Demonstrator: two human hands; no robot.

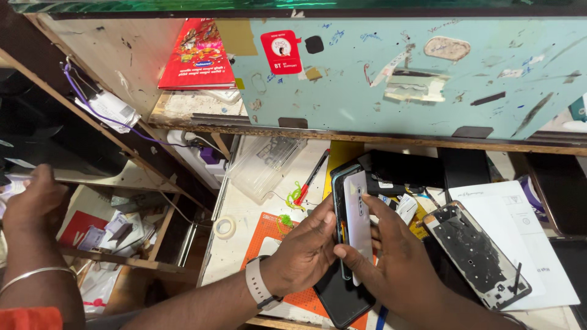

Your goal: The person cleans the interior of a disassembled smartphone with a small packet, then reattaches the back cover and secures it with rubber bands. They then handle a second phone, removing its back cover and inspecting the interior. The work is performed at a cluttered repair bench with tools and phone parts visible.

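- Silver back cover (pixel 358 214) stands upright between our hands above the counter (pixel 244 214), long axis near vertical, against the dark phone body (pixel 338 201).
- Our left hand (pixel 302 253) clasps the phone body's left edge; our right hand (pixel 397 256) pinches the cover from the right, its fingers (pixel 343 250) at the lower edge.
- Clear plastic box (pixel 263 162) behind holds small parts.

Open bench left of the left hand (pixel 302 253), only a tape roll (pixel 224 227) there. Ahead: red pen (pixel 310 178), clear plastic tray (pixel 264 164). Right of the right hand (pixel 400 260): opened phone frame (pixel 477 253) on papers (pixel 520 232), blocking
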